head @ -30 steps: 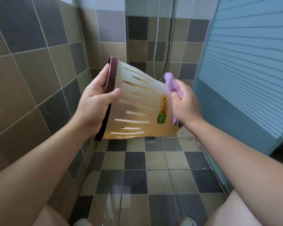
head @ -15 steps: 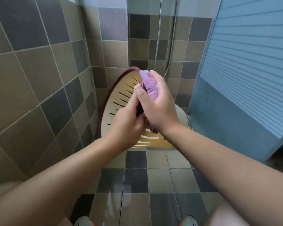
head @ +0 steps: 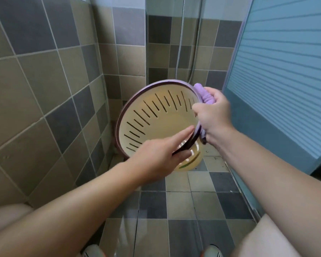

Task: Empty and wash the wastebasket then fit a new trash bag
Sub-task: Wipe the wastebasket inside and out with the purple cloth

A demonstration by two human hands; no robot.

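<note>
A cream slotted wastebasket [head: 156,125] with a dark maroon rim is held in the air, its open mouth turned toward me and its inside empty. My left hand [head: 163,154] pinches the lower right rim, fingers inside and thumb outside. My right hand [head: 211,115] grips a purple cloth [head: 205,94] and presses it against the upper right of the rim.
Tiled walls close in on the left and behind. A shower hose [head: 180,45] hangs on the back wall. A blue sliding door [head: 285,80] stands on the right. The tiled floor [head: 174,210] lies below, with my shoes [head: 93,251] at the bottom edge.
The basket has turned from side-on to mouth toward me. My left hand shifted along the rim to its lower right. My right hand with the cloth moved from the base to the rim's right side.
</note>
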